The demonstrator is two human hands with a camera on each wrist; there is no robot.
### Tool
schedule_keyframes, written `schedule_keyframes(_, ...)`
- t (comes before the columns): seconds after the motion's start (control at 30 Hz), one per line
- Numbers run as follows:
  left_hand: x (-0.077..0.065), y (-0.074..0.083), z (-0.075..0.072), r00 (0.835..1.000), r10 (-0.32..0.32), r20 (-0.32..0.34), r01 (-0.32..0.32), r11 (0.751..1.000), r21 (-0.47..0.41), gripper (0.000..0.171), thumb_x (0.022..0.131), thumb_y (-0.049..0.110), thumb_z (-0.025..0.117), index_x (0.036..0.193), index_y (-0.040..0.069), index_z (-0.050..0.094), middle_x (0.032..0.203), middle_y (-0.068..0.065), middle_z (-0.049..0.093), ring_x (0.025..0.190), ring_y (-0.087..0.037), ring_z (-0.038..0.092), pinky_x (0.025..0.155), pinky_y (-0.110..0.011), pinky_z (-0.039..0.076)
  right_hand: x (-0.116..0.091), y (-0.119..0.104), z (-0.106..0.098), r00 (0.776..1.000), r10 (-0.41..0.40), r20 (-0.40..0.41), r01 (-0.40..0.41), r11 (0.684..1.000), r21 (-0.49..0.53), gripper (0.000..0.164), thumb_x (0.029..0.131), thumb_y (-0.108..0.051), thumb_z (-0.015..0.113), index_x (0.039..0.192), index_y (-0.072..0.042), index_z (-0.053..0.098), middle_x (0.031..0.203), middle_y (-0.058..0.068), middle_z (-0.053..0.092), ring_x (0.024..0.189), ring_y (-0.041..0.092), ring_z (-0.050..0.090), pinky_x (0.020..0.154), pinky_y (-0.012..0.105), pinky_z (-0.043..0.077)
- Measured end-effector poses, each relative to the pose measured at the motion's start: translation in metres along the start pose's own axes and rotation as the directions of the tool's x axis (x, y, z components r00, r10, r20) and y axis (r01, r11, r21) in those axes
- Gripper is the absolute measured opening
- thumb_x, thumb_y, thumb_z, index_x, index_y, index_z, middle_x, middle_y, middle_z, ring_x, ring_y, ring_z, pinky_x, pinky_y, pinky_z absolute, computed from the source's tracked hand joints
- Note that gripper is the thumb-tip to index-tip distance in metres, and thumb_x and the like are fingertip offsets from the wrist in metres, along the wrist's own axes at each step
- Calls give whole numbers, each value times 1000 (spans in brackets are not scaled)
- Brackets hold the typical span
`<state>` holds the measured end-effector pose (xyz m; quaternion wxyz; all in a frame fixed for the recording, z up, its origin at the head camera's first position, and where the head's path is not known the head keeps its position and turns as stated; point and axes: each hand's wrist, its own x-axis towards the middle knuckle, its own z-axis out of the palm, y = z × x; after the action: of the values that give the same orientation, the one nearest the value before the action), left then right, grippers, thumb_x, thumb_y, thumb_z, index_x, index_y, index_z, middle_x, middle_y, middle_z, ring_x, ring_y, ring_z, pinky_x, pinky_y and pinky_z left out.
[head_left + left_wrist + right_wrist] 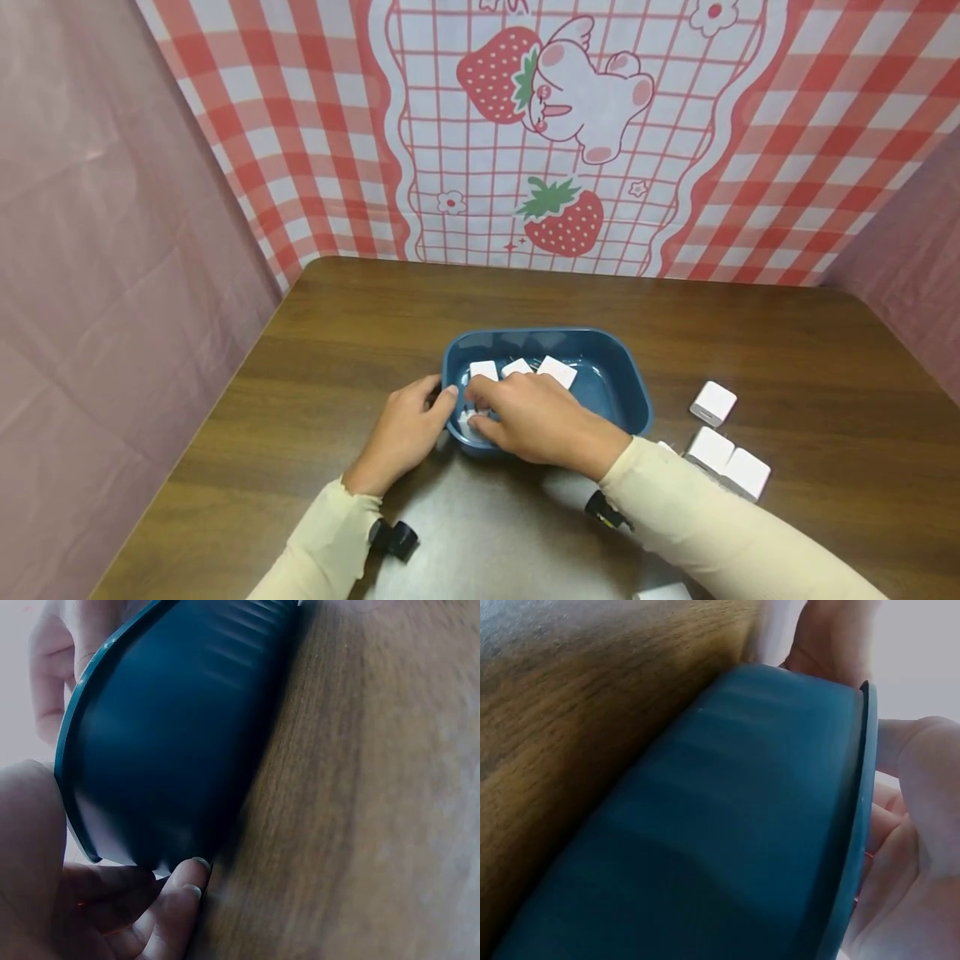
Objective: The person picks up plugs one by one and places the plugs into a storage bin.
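We see a small white adapter (468,423) at the left end of a glossy, round-cornered blue tray (611,392), the right hand (542,418) pinching it, the left hand (405,429) clamped on the tray's left rim, brown wood-grain bench (337,333), red-and-white strawberry cloth (480,225) at the far side, pink drapes (112,233) left and right.

No words or numbers can be read here. At the very top of the checked cloth (483,229), a small pink mark (517,5) is cut off, so I can't tell if it is letters. I can't read any on the white blocks (715,402) or blue tub (525,332) either.
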<state>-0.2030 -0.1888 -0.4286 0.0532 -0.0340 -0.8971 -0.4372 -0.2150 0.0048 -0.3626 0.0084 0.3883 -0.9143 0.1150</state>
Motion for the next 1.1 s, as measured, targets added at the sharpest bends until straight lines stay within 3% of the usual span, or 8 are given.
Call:
schedule_keyframes(0.27,0,1,1,1000,-7,6,7,1000,3,36,100,37,58,124,13,70,118,-3,70,110,-22,63,96,-46,49,1,0,0,998,39,46,-40,999,16,31,97,-30,64,125,-18,69,88,-4,71,72,10,61,64,33,51)
schedule_keyframes(0.43,-1,1,1,1000,1,5,-1,1000,-2,36,100,37,57,124,13,70,117,-3,70,109,-22,63,96,-47,49,0,0,-1,996,68,52,-69,997,22,33,97,-33,63,126,-19,69,91,-4,72,77,12,63,65,35,52)
schedule_keyframes(0.73,-1,-1,3,1000,2,3,-2,1000,0,40,100,36,58,127,9,68,121,-7,69,111,-24,63,96,-48,49,-14,6,-12,995,99,-26,-97,993,70,32,95,-35,67,121,-17,71,107,-2,74,89,11,67,75,38,56)
schedule_keyframes(1.1,-3,0,3,1000,-25,3,25,1000,6,44,100,39,57,130,9,67,124,-8,68,112,-24,62,99,-48,47,-44,30,-36,972,170,-164,-149,980,134,24,94,-30,69,112,-16,74,101,-6,72,90,11,67,74,34,56)
